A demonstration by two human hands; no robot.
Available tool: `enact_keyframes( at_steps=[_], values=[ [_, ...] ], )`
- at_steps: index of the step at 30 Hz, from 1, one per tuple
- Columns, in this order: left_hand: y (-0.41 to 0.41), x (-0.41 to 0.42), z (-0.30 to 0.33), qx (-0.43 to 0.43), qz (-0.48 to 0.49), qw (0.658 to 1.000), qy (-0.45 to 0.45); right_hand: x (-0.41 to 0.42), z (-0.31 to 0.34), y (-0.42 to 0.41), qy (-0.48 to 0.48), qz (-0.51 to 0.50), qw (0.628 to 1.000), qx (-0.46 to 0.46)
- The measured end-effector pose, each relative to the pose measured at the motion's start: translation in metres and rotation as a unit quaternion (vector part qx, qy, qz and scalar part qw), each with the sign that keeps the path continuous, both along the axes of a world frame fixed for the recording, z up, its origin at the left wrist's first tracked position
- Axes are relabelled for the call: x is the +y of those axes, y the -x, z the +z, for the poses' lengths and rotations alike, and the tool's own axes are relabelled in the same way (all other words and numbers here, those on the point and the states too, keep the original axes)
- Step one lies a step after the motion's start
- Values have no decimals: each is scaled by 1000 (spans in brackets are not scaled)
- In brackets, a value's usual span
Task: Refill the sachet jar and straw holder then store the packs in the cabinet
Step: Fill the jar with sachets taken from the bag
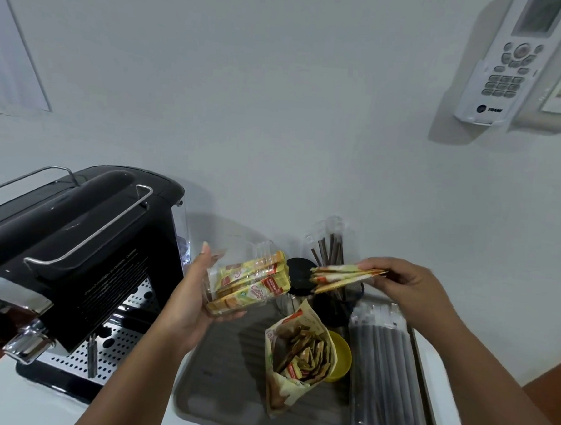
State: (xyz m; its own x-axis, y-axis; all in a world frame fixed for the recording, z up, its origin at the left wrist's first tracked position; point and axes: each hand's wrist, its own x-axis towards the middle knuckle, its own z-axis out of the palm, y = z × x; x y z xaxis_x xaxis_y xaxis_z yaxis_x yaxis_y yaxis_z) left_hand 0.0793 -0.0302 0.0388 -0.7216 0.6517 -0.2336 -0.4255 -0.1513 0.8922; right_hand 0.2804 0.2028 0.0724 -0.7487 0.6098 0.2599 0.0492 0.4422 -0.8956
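Observation:
My left hand (pixel 191 300) holds a clear sachet jar (pixel 246 280) tilted on its side, its mouth facing right; several yellow sachets lie inside. My right hand (pixel 408 284) pinches a small bundle of sachets (pixel 344 277) just right of the jar's mouth. Below them an open sachet pack (pixel 297 353) stands on the grey tray (pixel 218 387), full of sachets. A black straw holder (pixel 327 307) with a few dark wrapped straws (pixel 327 250) stands behind. A clear pack of dark straws (pixel 384 370) lies along the tray's right side.
A black espresso machine (pixel 75 260) fills the left of the counter, close to my left forearm. A black lid (pixel 300 272) lies behind the jar, a yellow bowl (pixel 341 357) beside the sachet pack. A remote in a wall holder (pixel 504 71) hangs top right.

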Motion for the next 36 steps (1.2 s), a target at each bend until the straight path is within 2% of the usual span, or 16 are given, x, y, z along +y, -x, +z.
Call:
enact_keyframes(
  at_steps=[3,7,15,26,36],
  values=[
    [-3,5,-1,-14,-4,1000,3,-8,23,-7,-71,-69,990,96],
    [-8,14,0,-35,-16,999,2,-27,35,-1,-241,-85,952,169],
    [-14,20,6,-59,-36,998,-4,-35,6,4,-433,-29,892,128],
    [-10,15,3,-58,-40,998,-1,-24,16,-5,-488,76,866,83],
    [-13,16,9,-51,-65,996,14,-24,37,5,-469,179,862,67]
  ],
)
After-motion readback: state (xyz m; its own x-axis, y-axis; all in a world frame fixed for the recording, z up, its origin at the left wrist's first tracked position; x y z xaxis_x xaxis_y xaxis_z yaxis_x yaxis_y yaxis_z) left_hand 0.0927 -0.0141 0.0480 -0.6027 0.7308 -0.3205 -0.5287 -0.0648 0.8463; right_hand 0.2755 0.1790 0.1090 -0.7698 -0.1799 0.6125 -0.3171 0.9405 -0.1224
